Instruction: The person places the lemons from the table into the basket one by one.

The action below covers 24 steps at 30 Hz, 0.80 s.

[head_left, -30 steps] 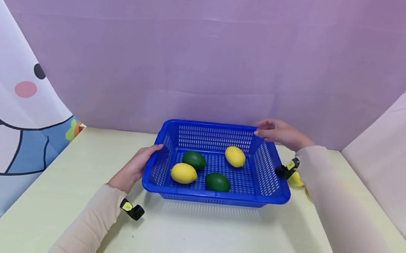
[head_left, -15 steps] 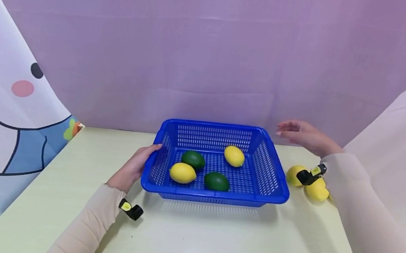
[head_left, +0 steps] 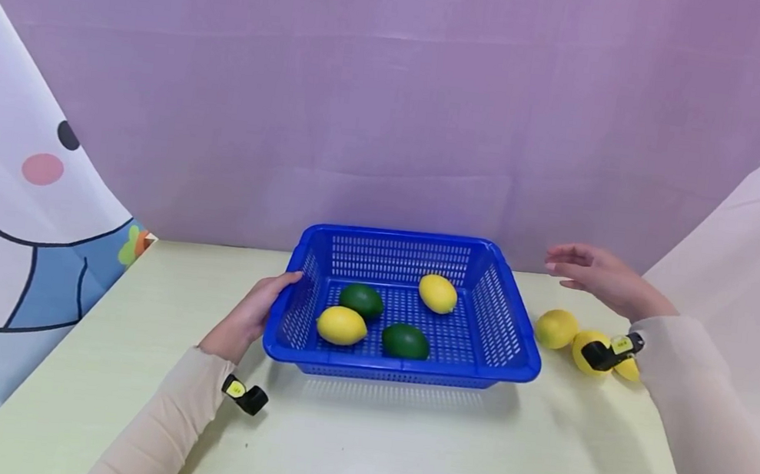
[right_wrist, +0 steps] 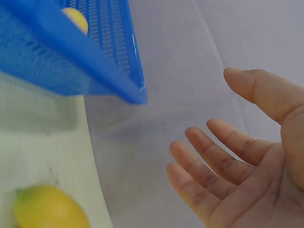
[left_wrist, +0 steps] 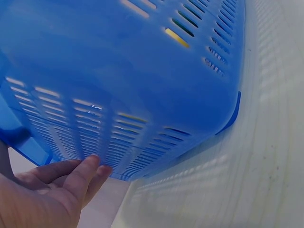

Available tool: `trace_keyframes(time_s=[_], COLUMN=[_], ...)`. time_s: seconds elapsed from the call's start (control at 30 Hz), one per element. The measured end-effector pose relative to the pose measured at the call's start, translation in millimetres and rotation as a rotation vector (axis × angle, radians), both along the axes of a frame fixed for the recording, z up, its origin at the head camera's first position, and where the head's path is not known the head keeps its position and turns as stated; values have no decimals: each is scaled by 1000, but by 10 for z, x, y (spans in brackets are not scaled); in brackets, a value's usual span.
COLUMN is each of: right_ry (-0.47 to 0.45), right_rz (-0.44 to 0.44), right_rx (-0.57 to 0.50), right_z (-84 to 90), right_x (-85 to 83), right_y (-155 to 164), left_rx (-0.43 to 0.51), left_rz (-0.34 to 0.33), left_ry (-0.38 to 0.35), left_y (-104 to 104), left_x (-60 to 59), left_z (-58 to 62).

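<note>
A blue plastic basket (head_left: 400,372) with slotted walls stands on the table. Two yellow lemons (head_left: 341,326) and two dark green oval fruits (head_left: 406,341) lie on its floor. My left hand (head_left: 256,309) grips the basket's left rim, thumb over the top; the left wrist view shows its fingers (left_wrist: 81,179) against the outside of the slotted wall. To the right of the basket, my right hand (head_left: 605,278) hovers with thumb and fingers apart and nothing in it. Below that hand, lemons (head_left: 556,329) sit on the table, partly hidden by the wrist camera and sleeve.
The pale table (head_left: 344,449) reaches back to a purple cloth backdrop (head_left: 393,115). Cloth with a cartoon print (head_left: 20,153) hangs along the left, and a whitish cloth (head_left: 751,276) along the right. Each wrist carries a small black camera (head_left: 252,398).
My right hand has moved right, from over the basket's back right corner to above the loose lemons, bringing more of them into view. The left hand and the basket have stayed put.
</note>
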State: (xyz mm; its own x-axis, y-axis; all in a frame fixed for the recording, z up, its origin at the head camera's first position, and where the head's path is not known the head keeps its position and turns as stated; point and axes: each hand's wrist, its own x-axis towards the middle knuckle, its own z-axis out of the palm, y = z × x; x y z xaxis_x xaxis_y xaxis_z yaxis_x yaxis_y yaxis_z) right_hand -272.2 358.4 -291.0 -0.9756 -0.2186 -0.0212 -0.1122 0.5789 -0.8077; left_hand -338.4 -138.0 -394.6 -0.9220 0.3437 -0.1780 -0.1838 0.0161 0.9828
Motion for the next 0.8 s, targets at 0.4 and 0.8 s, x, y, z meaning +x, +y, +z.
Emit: trace_keyframes(time_s=[0.4, 0.8], right_ry=[31, 82], right_rz=[-31, -90], right_rx=[49, -13], right_z=[-183, -389], right_x=[201, 355], right_y=[379, 784], left_rx=[-3, 3], left_rz=[4, 1], left_ry=[4, 3], left_y=[-8, -4], left_x=[-1, -7], left_z=[3, -13])
